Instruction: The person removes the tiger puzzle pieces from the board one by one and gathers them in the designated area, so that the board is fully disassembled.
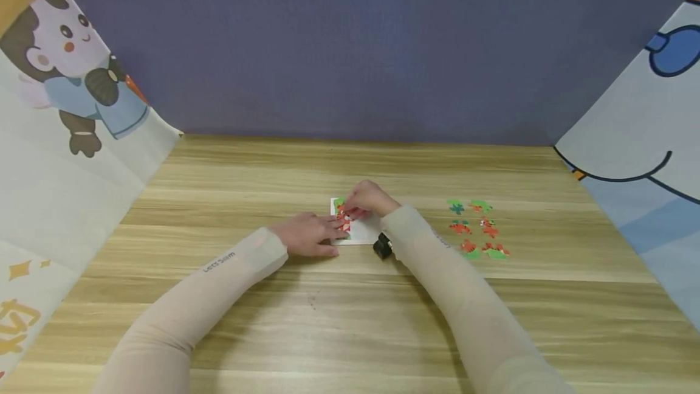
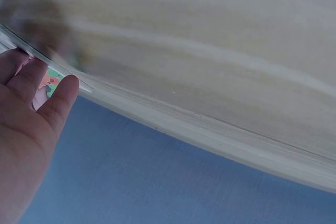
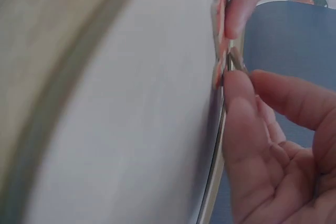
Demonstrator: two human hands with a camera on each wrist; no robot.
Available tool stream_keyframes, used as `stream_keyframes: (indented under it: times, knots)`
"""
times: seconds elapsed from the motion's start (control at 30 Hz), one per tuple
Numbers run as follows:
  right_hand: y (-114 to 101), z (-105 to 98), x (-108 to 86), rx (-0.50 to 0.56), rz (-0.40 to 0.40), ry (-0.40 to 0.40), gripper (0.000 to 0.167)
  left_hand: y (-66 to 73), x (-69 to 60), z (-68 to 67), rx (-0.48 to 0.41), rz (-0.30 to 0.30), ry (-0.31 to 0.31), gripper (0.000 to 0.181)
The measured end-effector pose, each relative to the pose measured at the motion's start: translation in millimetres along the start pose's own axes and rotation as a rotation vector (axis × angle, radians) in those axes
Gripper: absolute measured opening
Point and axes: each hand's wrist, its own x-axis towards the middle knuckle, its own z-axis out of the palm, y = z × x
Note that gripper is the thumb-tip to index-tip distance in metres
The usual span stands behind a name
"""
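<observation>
A white board (image 1: 365,235) lies on the table, with joined red and green jigsaw pieces (image 1: 339,203) along its left side. My left hand (image 1: 308,235) rests flat from the left, its straight fingers touching these pieces. In the left wrist view a bit of the red and green picture (image 2: 50,81) shows between finger and thumb. My right hand (image 1: 373,198) is over the board, by the pieces' right edge. In the right wrist view its thumb and index finger pinch a small puzzle piece (image 3: 238,59), tilted and seen edge-on. The piece's printed face is hidden.
Several loose puzzle pieces (image 1: 489,230) lie in two columns on the table to the right. A small black object (image 1: 382,247) sits at my right wrist. A dark blue panel (image 1: 350,47) stands behind the wooden table (image 1: 262,169), with printed cartoon panels at both sides.
</observation>
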Motion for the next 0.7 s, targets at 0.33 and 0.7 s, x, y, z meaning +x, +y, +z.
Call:
stream_keyframes:
  times: [0.33, 0.7]
  knots:
    - [4, 0, 5.0, 0.120, -0.004, -0.028, 0.010, -0.5, -2.0, -1.8, -0.018, 0.020, 0.020, 0.052]
    - [3, -4, -3.8, 0.085, -0.016, 0.004, 0.007, -2.0, -1.3, -0.3, 0.002, 0.076, 0.055, 0.047]
